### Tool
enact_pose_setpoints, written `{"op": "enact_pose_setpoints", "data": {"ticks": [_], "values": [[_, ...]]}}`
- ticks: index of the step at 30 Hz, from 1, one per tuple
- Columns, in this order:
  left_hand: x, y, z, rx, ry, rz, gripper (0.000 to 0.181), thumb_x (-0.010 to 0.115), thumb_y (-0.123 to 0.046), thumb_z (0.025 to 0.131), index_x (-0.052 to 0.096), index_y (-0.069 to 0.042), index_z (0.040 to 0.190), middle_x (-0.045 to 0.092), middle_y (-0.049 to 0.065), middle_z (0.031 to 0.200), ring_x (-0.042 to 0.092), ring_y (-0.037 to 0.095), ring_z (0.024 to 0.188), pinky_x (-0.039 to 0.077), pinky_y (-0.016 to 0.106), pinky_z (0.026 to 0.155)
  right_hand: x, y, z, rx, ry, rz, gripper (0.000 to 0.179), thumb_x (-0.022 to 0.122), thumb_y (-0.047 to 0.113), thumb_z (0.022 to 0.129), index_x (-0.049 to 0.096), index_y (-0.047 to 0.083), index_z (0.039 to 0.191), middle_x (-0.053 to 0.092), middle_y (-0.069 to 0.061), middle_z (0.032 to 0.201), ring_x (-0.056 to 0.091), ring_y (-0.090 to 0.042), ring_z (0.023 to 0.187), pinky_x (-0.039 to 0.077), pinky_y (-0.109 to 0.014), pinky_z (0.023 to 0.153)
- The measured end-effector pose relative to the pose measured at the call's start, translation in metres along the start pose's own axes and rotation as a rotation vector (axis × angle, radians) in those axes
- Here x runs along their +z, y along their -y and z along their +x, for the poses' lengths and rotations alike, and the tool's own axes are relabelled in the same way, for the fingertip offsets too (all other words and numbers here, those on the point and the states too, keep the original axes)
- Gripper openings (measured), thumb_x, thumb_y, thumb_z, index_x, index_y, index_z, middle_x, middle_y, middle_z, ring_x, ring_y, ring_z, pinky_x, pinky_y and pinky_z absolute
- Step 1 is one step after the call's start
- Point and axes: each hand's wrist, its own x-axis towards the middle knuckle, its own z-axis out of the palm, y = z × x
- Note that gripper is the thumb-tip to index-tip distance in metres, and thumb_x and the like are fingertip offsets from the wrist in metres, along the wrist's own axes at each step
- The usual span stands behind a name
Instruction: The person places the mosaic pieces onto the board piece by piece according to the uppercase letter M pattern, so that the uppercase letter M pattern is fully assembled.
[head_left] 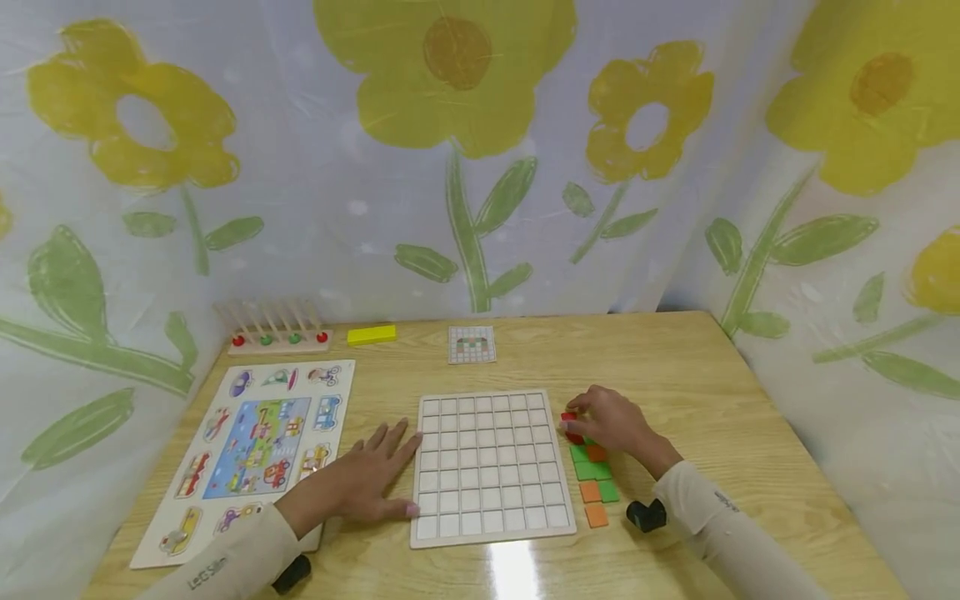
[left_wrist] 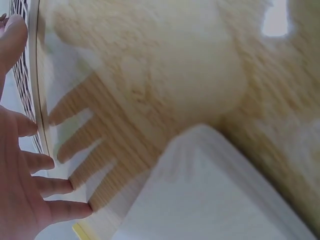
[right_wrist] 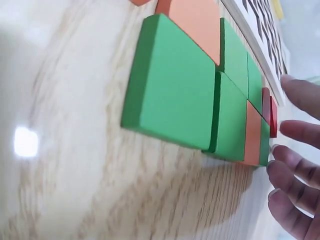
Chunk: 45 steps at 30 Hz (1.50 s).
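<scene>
My left hand (head_left: 372,477) rests on the table with fingers spread. Its thumb and a fingertip touch the left edge of a wooden grid board (head_left: 491,467) of square cells. In the left wrist view the left hand's fingers (left_wrist: 56,186) are straight and hold nothing. Over the far end of a group of square tiles is my right hand (head_left: 617,423), thumb and index finger apart near a red tile (head_left: 567,416). The right wrist view shows that hand (right_wrist: 300,165) beside a red tile (right_wrist: 273,117), with green tiles (right_wrist: 172,82) and an orange tile (right_wrist: 195,25) nearer the camera.
A picture puzzle board (head_left: 255,458) lies at the left. Behind it stands a peg rack (head_left: 281,340) with red and green beads. A yellow block (head_left: 371,334) and a small pattern card (head_left: 472,344) lie along the back. Loose orange tiles (head_left: 596,515) sit right of the grid board.
</scene>
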Motion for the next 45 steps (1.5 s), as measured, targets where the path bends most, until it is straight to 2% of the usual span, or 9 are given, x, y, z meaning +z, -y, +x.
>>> {"op": "enact_pose_setpoints", "data": {"ticks": [5, 10, 16, 21, 26, 32, 36, 41, 45], "values": [[0.000, 0.000, -0.001, 0.009, -0.001, 0.008, 0.102, 0.052, -0.073, 0.090, 0.019, -0.008, 0.161, 0.012, 0.030, 0.164, 0.018, 0.057, 0.147, 0.031, 0.074, 0.106, 0.000, 0.003, 0.000, 0.017, 0.013, 0.003, 0.029, 0.077, 0.038, 0.089, 0.080, 0.014, 0.106, 0.068, -0.001, 0.101, 0.060, -0.014, 0.085, 0.050, -0.029, 0.062], [0.002, 0.001, -0.003, -0.008, -0.010, 0.002, 0.103, 0.052, -0.074, 0.089, 0.019, -0.010, 0.162, 0.013, 0.030, 0.164, 0.017, 0.057, 0.147, 0.028, 0.076, 0.106, 0.002, 0.006, 0.003, 0.005, -0.007, 0.023, 0.020, 0.077, 0.030, 0.090, 0.081, 0.016, 0.103, 0.070, -0.001, 0.101, 0.063, -0.016, 0.088, 0.050, -0.029, 0.062], [0.003, 0.002, -0.004, -0.014, -0.008, -0.022, 0.103, 0.054, -0.074, 0.088, 0.019, -0.011, 0.162, 0.012, 0.032, 0.163, 0.014, 0.062, 0.145, 0.027, 0.078, 0.105, 0.003, 0.006, 0.006, 0.029, 0.013, 0.026, 0.021, 0.078, 0.027, 0.088, 0.081, 0.015, 0.105, 0.069, -0.003, 0.102, 0.062, -0.016, 0.088, 0.050, -0.029, 0.063], [0.001, 0.002, -0.002, -0.014, -0.007, -0.029, 0.102, 0.055, -0.072, 0.089, 0.018, -0.011, 0.162, 0.012, 0.032, 0.163, 0.015, 0.062, 0.145, 0.028, 0.078, 0.104, 0.001, 0.004, 0.007, 0.011, 0.016, 0.007, 0.023, 0.078, 0.025, 0.089, 0.080, 0.014, 0.109, 0.066, -0.005, 0.105, 0.061, -0.017, 0.089, 0.049, -0.030, 0.065], [0.000, 0.001, 0.000, -0.019, -0.003, -0.036, 0.103, 0.055, -0.073, 0.089, 0.018, -0.011, 0.162, 0.011, 0.031, 0.164, 0.013, 0.061, 0.146, 0.026, 0.078, 0.105, -0.001, 0.001, 0.008, -0.017, 0.019, 0.014, 0.019, 0.078, 0.022, 0.089, 0.080, 0.014, 0.105, 0.065, -0.004, 0.104, 0.062, -0.019, 0.091, 0.052, -0.034, 0.070], [0.000, 0.002, 0.001, -0.020, 0.002, -0.045, 0.103, 0.055, -0.074, 0.088, 0.017, -0.012, 0.162, 0.010, 0.030, 0.165, 0.012, 0.061, 0.146, 0.025, 0.078, 0.105, -0.002, 0.001, 0.011, -0.009, 0.051, 0.011, 0.010, 0.078, 0.019, 0.088, 0.073, 0.014, 0.096, 0.062, -0.001, 0.094, 0.055, -0.014, 0.080, 0.049, -0.033, 0.069], [0.000, 0.002, 0.002, -0.023, 0.008, -0.049, 0.104, 0.054, -0.075, 0.088, 0.017, -0.013, 0.162, 0.009, 0.030, 0.165, 0.011, 0.062, 0.146, 0.025, 0.079, 0.105, -0.003, 0.002, 0.013, 0.002, 0.081, 0.034, 0.013, 0.078, 0.020, 0.089, 0.065, 0.017, 0.092, 0.062, 0.004, 0.085, 0.050, -0.013, 0.073, 0.044, -0.031, 0.066], [0.002, 0.003, 0.002, -0.025, 0.019, -0.047, 0.104, 0.053, -0.075, 0.088, 0.016, -0.013, 0.162, 0.008, 0.030, 0.165, 0.011, 0.062, 0.145, 0.025, 0.079, 0.105, -0.003, 0.001, 0.012, 0.007, 0.116, 0.094, 0.014, 0.075, 0.018, 0.091, 0.063, 0.016, 0.095, 0.070, 0.002, 0.087, 0.059, -0.010, 0.073, 0.047, -0.029, 0.064], [0.001, 0.002, 0.002, -0.025, 0.020, -0.039, 0.104, 0.054, -0.075, 0.088, 0.016, -0.013, 0.162, 0.009, 0.030, 0.165, 0.012, 0.062, 0.145, 0.026, 0.078, 0.105, -0.003, 0.004, 0.010, -0.013, 0.118, 0.114, 0.013, 0.075, 0.018, 0.092, 0.066, 0.015, 0.100, 0.072, -0.001, 0.089, 0.063, -0.010, 0.075, 0.050, -0.030, 0.065]]}}
